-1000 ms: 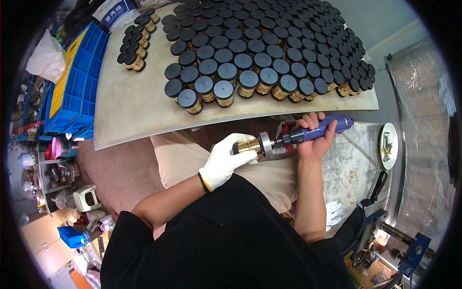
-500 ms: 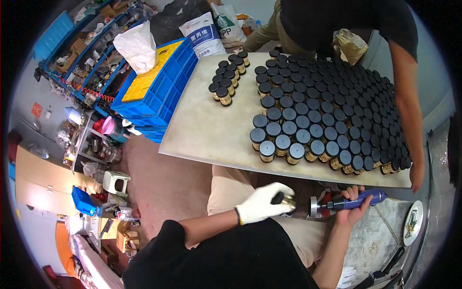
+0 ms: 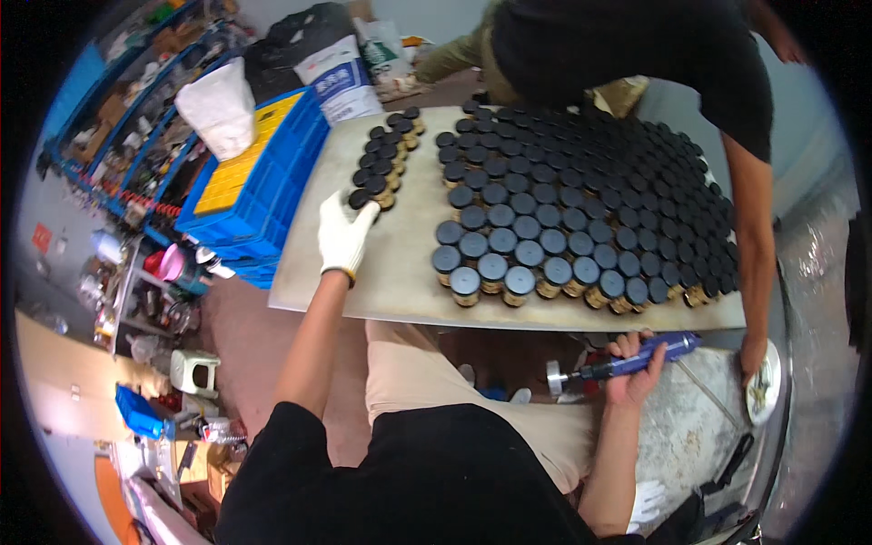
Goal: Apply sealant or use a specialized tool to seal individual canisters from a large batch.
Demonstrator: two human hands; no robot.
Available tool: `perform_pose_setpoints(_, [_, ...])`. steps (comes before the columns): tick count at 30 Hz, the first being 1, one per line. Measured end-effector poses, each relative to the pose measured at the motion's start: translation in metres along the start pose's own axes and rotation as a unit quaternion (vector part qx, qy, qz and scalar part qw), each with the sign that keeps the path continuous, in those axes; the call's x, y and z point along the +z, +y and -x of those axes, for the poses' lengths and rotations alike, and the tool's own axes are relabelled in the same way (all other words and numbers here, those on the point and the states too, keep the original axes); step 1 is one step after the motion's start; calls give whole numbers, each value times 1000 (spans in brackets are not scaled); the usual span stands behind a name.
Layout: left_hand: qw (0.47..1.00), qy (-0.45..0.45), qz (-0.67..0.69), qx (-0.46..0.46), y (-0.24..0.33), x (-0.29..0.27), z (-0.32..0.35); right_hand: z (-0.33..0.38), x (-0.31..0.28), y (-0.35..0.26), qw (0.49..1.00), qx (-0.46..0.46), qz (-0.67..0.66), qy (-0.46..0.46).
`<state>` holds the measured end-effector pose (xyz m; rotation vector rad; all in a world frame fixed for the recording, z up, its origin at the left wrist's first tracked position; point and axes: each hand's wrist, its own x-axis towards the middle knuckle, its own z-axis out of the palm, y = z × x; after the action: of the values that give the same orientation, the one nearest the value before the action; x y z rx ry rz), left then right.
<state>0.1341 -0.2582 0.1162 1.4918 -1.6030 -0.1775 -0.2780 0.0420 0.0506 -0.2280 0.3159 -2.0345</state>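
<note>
My left hand (image 3: 343, 238), in a white glove, reaches over the table to the near end of a small group of jars. Its fingers close around a black-lidded jar (image 3: 360, 198) there, partly hidden by the glove. Below the table's near edge, my bare right hand (image 3: 629, 381) grips a purple handheld power driver (image 3: 668, 349). A round silver cup-shaped head (image 3: 555, 377) on the driver points left. Many more black-lidded jars with gold-coloured bodies (image 3: 520, 283) stand packed together across the right of the table.
Stacked blue crates (image 3: 300, 145) adjoin the left edge of the pale table (image 3: 363, 291). A person (image 3: 627, 54) in a dark shirt leans over the far side, one hand (image 3: 752, 356) at a white plate (image 3: 763, 395) on the right. A white stool (image 3: 193, 372) stands on the floor at left.
My left hand has moved from my lap, beside the driver, up and left to the small jar group, carrying a jar. The co-worker's hand has lowered to the plate. The view has shifted slightly.
</note>
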Motion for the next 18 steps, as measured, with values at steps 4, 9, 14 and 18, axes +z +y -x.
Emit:
perform_pose_setpoints(4, [967,-162,193,-46,52,-14,83,-1,3,3,1000,-8,22,-15])
perform_pose_setpoints(9, [961,-220,166,-35,108,-6,155,1,5,-1,1000,1,-4,-24])
perform_pose_setpoints(14, [984,-145,94,49,110,14,160,1,8,2,1000,6,2,-24])
perform_pose_setpoints(18, [984,-140,53,99,101,32,163,3,1,5,1000,12,-9,-12])
